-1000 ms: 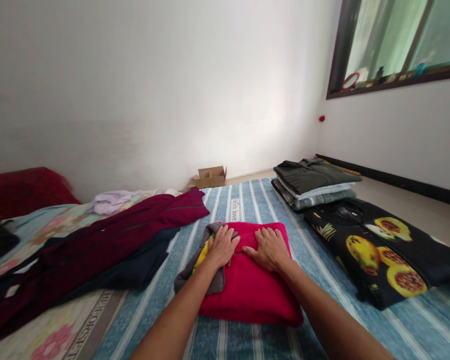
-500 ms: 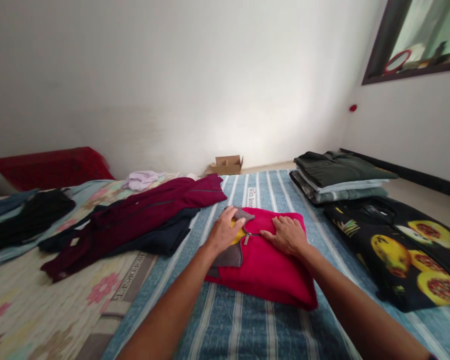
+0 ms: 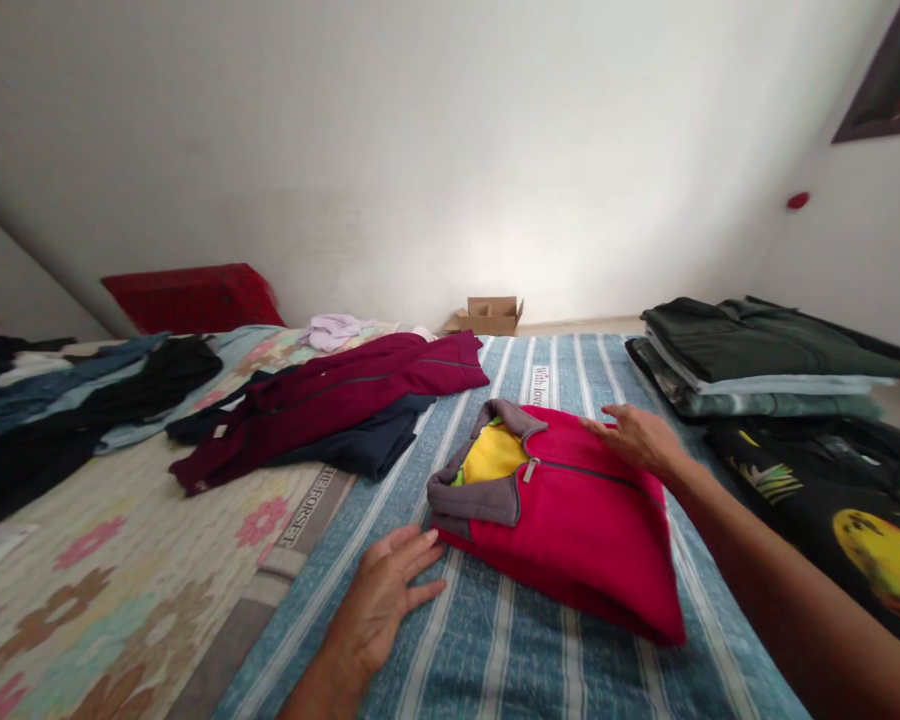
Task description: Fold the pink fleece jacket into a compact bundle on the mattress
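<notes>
A folded red zip-up jacket (image 3: 592, 510) with a grey collar and yellow lining lies on the blue striped bedding (image 3: 487, 640). My left hand (image 3: 382, 590) is at its near left corner, fingers spread, with the fingertips close to the collar end; whether they touch the cloth I cannot tell. Over the jacket's far right part is my right hand (image 3: 634, 437), fingers stretched out and holding nothing. The jacket's zip pull rests in the collar opening, and its folded body points right.
At left lie a maroon jacket (image 3: 345, 378) over dark navy cloth (image 3: 367, 440), and jeans (image 3: 112, 365). On the right are a stack of folded clothes (image 3: 765, 340) and a black fruit-print garment (image 3: 855, 520). A cardboard box (image 3: 493, 316) stands by the wall.
My left hand has come off the collar and moved down and left onto the near side. My right hand has shifted towards the jacket's far right edge. The view has turned left.
</notes>
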Demonstrator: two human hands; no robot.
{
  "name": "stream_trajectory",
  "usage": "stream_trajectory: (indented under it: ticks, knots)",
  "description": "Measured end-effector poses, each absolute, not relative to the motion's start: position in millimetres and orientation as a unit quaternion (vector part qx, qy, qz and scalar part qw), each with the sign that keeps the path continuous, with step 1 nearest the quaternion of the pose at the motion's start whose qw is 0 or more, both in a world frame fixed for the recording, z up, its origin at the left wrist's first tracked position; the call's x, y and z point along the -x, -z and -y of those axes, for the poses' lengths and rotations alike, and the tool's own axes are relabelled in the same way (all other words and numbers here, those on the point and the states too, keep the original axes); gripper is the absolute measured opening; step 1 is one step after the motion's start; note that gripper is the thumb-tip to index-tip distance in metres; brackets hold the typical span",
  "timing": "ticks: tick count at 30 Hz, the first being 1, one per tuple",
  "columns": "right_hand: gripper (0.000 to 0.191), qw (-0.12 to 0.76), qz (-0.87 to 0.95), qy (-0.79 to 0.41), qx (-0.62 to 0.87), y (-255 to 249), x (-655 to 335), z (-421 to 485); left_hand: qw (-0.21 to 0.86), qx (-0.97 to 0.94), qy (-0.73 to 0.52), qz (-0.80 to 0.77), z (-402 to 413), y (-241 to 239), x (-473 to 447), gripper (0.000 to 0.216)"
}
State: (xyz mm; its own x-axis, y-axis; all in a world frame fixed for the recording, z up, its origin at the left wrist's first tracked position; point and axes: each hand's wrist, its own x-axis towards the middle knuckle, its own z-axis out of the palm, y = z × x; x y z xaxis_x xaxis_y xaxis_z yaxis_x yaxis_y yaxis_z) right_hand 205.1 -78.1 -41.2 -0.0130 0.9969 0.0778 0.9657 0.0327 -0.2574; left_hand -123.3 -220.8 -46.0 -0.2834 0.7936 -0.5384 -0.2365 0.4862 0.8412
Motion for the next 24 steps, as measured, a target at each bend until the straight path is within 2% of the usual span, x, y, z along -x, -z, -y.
stream_trajectory:
  ticks: [4,9,14,20,24]
  knots:
    - [0.071,0.105,0.668,-0.186,0.712,48.5,-228.2,44.5,0.62,-0.156,-0.456,-0.618,226.0,39.5,118.7,0.011]
    - [0.059,0.065,0.67,-0.31,0.671,57.7,-242.1,27.4,0.693,-0.118,-0.423,-0.571,225.3,39.4,112.4,0.026]
    - [0.052,0.033,0.639,-0.4,0.656,55.8,-246.0,15.8,0.726,-0.099,-0.422,-0.534,227.3,47.8,97.7,0.028]
    - [0.045,0.005,0.618,-0.448,0.646,52.6,-241.6,6.1,0.697,-0.087,-0.446,-0.554,221.7,45.4,78.7,0.021]
    - [0.045,0.043,0.603,-0.504,0.617,54.8,-244.0,9.6,0.669,-0.071,-0.47,-0.572,214.7,42.6,68.2,0.016]
